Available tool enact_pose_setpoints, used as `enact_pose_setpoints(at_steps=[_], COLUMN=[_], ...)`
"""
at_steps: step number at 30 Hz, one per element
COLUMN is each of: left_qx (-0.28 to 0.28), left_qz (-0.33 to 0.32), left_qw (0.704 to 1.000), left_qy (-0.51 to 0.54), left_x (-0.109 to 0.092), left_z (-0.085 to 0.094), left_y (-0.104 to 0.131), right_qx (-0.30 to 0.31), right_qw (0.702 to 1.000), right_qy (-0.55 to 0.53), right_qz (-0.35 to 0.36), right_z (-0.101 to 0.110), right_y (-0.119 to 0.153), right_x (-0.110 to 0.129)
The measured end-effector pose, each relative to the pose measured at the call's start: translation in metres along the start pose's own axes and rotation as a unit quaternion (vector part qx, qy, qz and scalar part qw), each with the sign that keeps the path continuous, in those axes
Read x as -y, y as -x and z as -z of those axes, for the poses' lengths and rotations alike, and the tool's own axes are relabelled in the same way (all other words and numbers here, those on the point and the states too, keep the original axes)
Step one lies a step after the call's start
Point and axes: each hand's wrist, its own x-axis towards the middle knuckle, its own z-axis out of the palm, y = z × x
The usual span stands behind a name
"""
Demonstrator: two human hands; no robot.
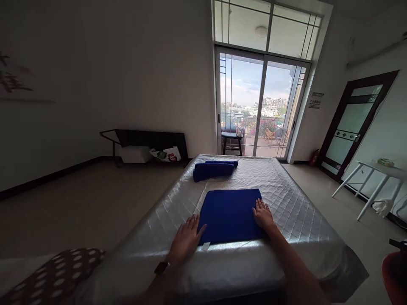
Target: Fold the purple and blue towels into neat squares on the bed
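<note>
A blue folded cloth (230, 216) lies flat on a table with a shiny silver quilted cover (295, 207). At its left edge rests my left hand (187, 238), palm down, with the fingers stretched out and the thumb on the cloth. My right hand (263, 214) lies flat along the right edge, fingers extended. A small pale tag (206, 246) sticks out under the near left corner of the cloth. Farther back on the cover is another blue folded piece (213, 171), thicker and in layers. Neither hand grips anything.
A brown cushion with white dots (63, 271) is at the lower left. Against the far wall stands a low black bench (152, 140) with a white box (135, 154) beneath. On the right are a white stool (381, 169), a red chair edge (394, 275) and a door (356, 127).
</note>
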Motion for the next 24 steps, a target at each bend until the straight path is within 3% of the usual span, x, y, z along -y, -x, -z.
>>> enact_pose_setpoints(at_steps=[2, 5, 8, 12, 15, 18, 24], left_qx=[-0.009, -0.062, -0.079, -0.028, 0.010, 0.026, 0.101], left_qz=[0.019, -0.019, -0.124, -0.268, -0.310, -0.276, -0.172], left_qw=[1.000, 0.997, 0.987, 0.960, 0.949, 0.960, 0.978], left_qy=[0.013, 0.047, 0.067, 0.072, 0.061, 0.049, 0.057], left_x=[0.003, -0.023, -0.082, -0.169, -0.198, -0.176, -0.055], left_z=[0.009, 0.024, 0.027, 0.013, 0.002, -0.002, 0.013], left_y=[0.011, 0.011, 0.001, -0.009, -0.012, -0.011, 0.006], right_qx=[-0.010, -0.021, -0.006, 0.022, 0.026, 0.034, 0.029], right_qw=[1.000, 1.000, 1.000, 1.000, 0.999, 0.999, 0.999], right_qy=[0.000, -0.006, -0.007, 0.009, 0.016, 0.008, -0.021], right_qz=[0.005, 0.013, 0.007, 0.002, 0.008, -0.003, -0.006], right_z=[-0.001, -0.008, -0.015, -0.015, -0.013, -0.012, -0.006], right_y=[0.013, 0.039, 0.060, 0.069, 0.068, 0.068, 0.073], right_x=[-0.003, -0.009, -0.012, -0.012, -0.011, -0.009, -0.005])
